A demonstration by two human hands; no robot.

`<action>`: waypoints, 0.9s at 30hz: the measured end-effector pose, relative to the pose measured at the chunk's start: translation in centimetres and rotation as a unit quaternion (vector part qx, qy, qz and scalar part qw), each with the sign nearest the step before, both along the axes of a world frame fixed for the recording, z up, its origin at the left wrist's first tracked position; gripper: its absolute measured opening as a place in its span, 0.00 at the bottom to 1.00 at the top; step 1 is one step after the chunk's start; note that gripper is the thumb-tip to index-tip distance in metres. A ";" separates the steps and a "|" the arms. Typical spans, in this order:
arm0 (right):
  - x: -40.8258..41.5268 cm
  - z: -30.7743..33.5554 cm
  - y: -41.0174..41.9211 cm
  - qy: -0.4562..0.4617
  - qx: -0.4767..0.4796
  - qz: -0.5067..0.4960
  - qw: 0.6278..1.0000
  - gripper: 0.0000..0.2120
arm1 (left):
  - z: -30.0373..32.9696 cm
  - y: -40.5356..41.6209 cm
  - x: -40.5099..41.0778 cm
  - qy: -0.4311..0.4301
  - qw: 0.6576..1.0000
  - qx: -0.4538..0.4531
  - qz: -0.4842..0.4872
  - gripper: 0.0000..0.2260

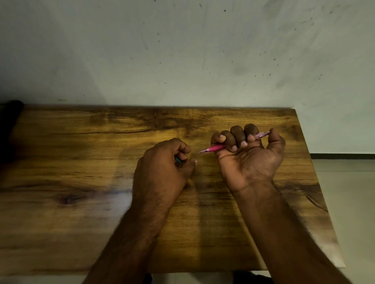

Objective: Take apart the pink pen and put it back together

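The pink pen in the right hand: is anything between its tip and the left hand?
Nothing visible. The pink pen is gripped in the right hand, tip pointing toward the left hand. Between them lies only bare wooden table. The left hand is curled round a small teal piece.

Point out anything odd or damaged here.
Nothing looks damaged or spilled. The right hand grips the pink pen in its fist, tip pointing left. The left hand holds a small teal piece, mostly hidden.
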State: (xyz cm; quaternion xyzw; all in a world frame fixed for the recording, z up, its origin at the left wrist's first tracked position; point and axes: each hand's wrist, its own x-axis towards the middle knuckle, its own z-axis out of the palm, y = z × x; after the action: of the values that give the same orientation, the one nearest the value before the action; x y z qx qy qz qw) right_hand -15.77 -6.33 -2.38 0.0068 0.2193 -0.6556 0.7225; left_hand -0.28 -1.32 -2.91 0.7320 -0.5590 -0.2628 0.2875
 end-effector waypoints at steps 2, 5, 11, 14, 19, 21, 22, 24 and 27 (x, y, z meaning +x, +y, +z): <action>0.0 0.0 0.0 0.003 -0.002 0.001 1.000 0.23 | 0.0 0.0 0.0 0.005 1.000 0.002 0.002 0.11; 0.1 0.1 0.0 0.007 -0.004 0.001 1.000 0.21 | 0.0 0.0 0.0 0.006 1.000 0.002 0.003 0.11; 0.1 0.0 -0.1 0.015 -0.009 0.007 1.000 0.22 | -0.1 0.0 0.0 -0.006 1.000 0.000 0.000 0.11; 0.0 0.0 -0.1 0.005 -0.008 0.014 1.000 0.22 | -0.2 -0.1 0.0 -0.006 1.000 -0.001 0.002 0.11; 0.1 0.0 -0.1 0.011 -0.008 0.011 1.000 0.21 | -0.3 -0.2 0.0 -0.007 1.000 -0.006 0.000 0.11; 0.0 0.0 -0.1 0.001 -0.004 0.011 1.000 0.22 | -0.3 -0.1 0.0 -0.009 1.000 -0.009 0.000 0.11; 0.0 0.0 -0.1 0.002 -0.002 0.009 1.000 0.21 | -0.3 0.0 0.1 -0.009 1.000 -0.010 0.000 0.11; 0.0 0.0 -0.1 0.011 0.000 0.002 1.000 0.21 | -0.4 0.0 0.0 -0.006 1.000 -0.010 0.000 0.11; 0.0 0.0 -0.1 0.004 0.004 0.003 1.000 0.22 | -0.5 0.0 0.1 -0.004 1.000 -0.009 -0.001 0.11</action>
State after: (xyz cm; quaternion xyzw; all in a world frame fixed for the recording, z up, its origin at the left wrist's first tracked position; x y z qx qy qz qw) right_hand -15.77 -6.45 -2.37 0.0060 0.2246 -0.6528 0.7234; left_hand -0.19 -1.34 -3.38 0.7298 -0.5632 -0.2554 0.2913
